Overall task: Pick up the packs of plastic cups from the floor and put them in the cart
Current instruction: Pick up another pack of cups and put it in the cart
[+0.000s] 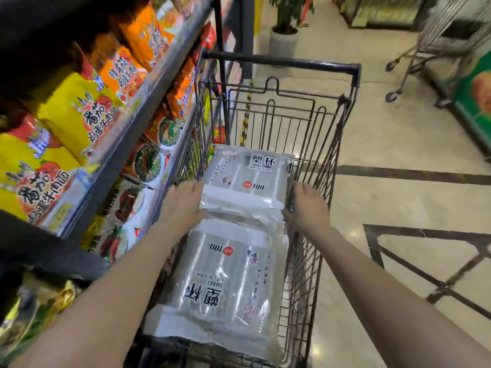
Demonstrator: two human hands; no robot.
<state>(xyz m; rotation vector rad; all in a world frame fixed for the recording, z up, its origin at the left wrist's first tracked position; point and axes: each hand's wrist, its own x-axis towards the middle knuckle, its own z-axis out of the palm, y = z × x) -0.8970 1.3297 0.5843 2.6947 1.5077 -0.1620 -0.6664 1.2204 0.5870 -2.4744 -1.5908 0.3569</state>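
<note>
Two packs of plastic cups, a far pack (251,176) overlapping a near pack (225,282), were seen lying in the wire cart (313,134), the far pack flanked by the spread left hand (183,200), touching its edge, and the spread right hand (305,205) beside it.

Both our bare forearms run up from the frame's lower corners toward its centre. Our left hand (183,200) lies flat, palm down, fingers together. Our right hand (305,205), slightly blurred, spreads its fingers loosely, palm down.
</note>
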